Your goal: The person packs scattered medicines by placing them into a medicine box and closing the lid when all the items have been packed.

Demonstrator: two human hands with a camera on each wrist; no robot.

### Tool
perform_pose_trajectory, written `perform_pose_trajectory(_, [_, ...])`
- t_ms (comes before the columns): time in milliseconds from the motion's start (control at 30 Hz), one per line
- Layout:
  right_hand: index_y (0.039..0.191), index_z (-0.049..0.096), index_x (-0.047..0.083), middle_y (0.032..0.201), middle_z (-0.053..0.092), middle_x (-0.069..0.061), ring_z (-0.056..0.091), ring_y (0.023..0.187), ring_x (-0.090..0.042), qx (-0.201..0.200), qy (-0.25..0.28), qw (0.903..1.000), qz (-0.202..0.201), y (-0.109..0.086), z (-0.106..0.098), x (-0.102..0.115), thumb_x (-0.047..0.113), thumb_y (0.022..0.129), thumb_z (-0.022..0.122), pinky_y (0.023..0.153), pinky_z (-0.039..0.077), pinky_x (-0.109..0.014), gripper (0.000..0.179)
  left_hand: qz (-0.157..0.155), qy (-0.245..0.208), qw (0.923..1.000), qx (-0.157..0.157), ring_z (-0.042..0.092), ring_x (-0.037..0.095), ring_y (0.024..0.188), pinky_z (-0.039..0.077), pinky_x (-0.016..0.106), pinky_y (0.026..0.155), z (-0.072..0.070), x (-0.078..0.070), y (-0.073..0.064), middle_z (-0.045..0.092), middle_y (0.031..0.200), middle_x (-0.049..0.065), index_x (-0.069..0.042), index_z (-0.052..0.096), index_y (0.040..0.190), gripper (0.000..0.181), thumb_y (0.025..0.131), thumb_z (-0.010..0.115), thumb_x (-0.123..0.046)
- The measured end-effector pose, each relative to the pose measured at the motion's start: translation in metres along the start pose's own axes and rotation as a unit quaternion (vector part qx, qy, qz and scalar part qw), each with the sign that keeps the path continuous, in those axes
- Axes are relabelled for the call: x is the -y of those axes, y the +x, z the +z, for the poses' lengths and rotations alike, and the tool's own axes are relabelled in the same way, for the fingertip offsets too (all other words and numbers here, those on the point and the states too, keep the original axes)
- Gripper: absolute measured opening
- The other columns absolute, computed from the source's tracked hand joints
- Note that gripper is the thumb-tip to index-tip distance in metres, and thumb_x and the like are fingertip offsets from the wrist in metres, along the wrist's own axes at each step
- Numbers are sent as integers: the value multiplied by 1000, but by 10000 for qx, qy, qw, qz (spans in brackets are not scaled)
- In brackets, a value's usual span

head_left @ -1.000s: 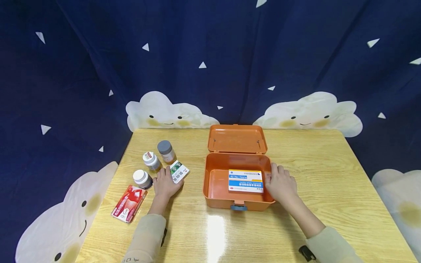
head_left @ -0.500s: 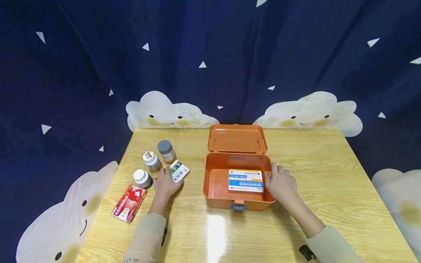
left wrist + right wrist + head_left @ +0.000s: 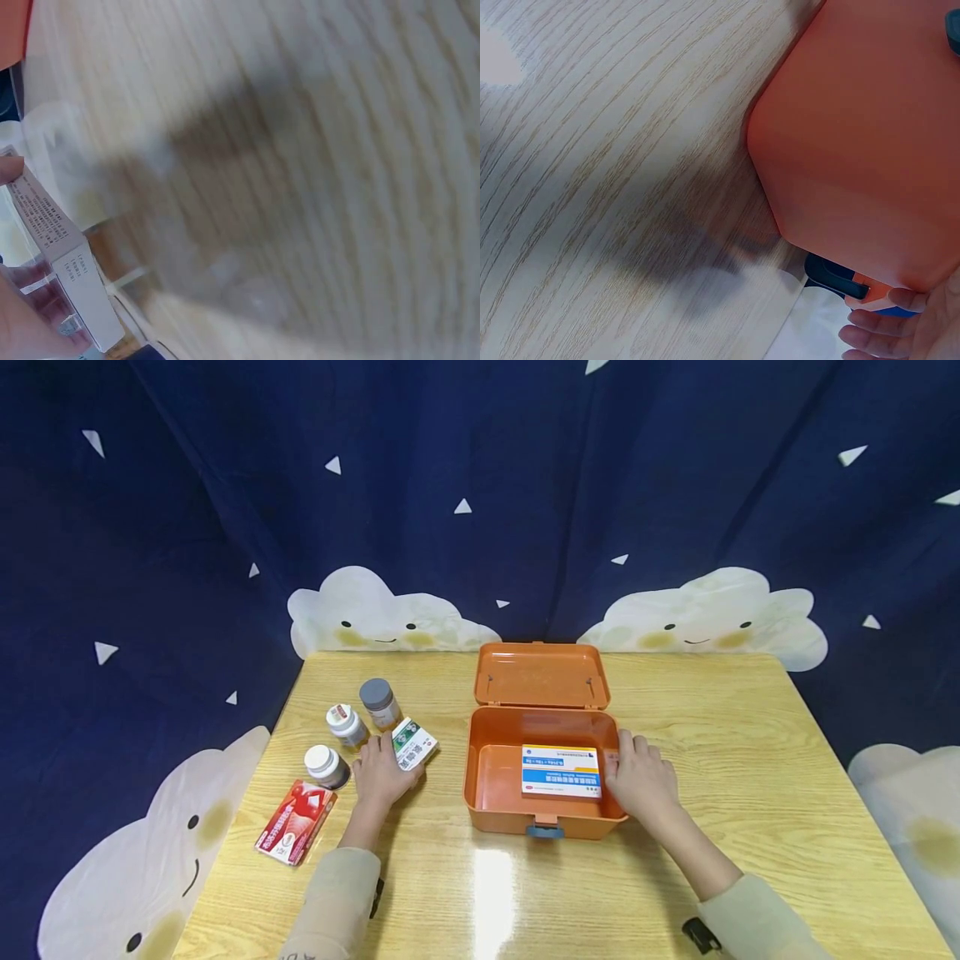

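In the head view, my left hand (image 3: 381,777) pinches a white and green medicine box (image 3: 414,745) between thumb and fingers. The left wrist view shows the white edge of this medicine box (image 3: 56,225), tilted, with a fingertip on one side. My right hand (image 3: 643,781) grips the right wall of an orange storage box (image 3: 495,768), thumb at the inside of the rim. Its lid (image 3: 540,675) lies back, open. A blue and white medicine box (image 3: 561,772) lies flat inside, toward the right.
Left of my left hand stand a grey-capped bottle (image 3: 380,703), a white-capped bottle (image 3: 347,727) and a dark bottle with white cap (image 3: 326,767). A red medicine box (image 3: 296,822) lies nearer. A dark blue curtain (image 3: 540,510) hangs behind the table (image 3: 720,718).
My left hand has moved slightly up and to the right with the white and green medicine box, which has shifted and turned a little. The right hand and storage box stay still.
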State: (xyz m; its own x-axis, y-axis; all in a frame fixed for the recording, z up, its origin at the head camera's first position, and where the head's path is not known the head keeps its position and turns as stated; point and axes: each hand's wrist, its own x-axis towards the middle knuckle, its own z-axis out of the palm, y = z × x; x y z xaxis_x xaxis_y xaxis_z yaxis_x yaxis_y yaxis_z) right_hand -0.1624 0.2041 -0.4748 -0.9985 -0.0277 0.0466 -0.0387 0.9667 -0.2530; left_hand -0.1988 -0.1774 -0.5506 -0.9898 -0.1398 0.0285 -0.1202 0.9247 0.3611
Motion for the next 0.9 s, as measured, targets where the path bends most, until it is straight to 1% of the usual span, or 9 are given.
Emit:
perform_pose_trajectory(167, [119, 39, -3, 104, 50, -26, 49, 92, -45, 17, -3, 10000, 5, 0, 0, 0, 20, 87, 47, 68, 42, -57, 40, 40, -103, 9999, -85, 41, 36, 107, 35, 53, 84, -4, -7, 0, 43, 119, 20, -1, 38, 130, 86, 66, 70, -47])
perform_pose_trajectory(367, [118, 40, -3, 103, 50, -26, 50, 91, -45, 2, 4, 10000, 10, 0, 0, 0, 19, 86, 47, 68, 42, -57, 40, 104, -340, 9990, -264, 42, 34, 104, 36, 52, 83, -9, -14, 1, 46, 114, 19, -4, 40, 126, 80, 65, 71, -45])
perform_pose_trajectory(467, [118, 40, -3, 103, 50, -26, 50, 91, -44, 1, 12, 10000, 4, 0, 0, 0, 19, 86, 47, 67, 42, -57, 40, 156, -417, 9984, -346, 43, 34, 103, 37, 53, 82, -12, -19, 0, 46, 113, 18, -4, 40, 126, 81, 64, 71, -45])
perform_pose_trajectory(700, [120, 39, -4, 105, 49, -26, 49, 92, -45, 112, 32, 9999, 24, 0, -1, 1, 19, 87, 46, 68, 42, -57, 41, 360, -624, 9955, -612, 42, 35, 107, 36, 53, 85, -21, -29, 2, 44, 119, 16, -5, 41, 126, 80, 63, 72, -42])
perform_pose_trajectory(900, [120, 39, -4, 106, 49, -26, 49, 93, -45, 170, 25, 9999, 19, 0, -1, 1, 20, 87, 45, 68, 41, -57, 41, 436, -594, 9948, -700, 42, 35, 108, 37, 51, 83, -29, -38, 1, 45, 120, 18, -4, 40, 128, 83, 63, 73, -43])
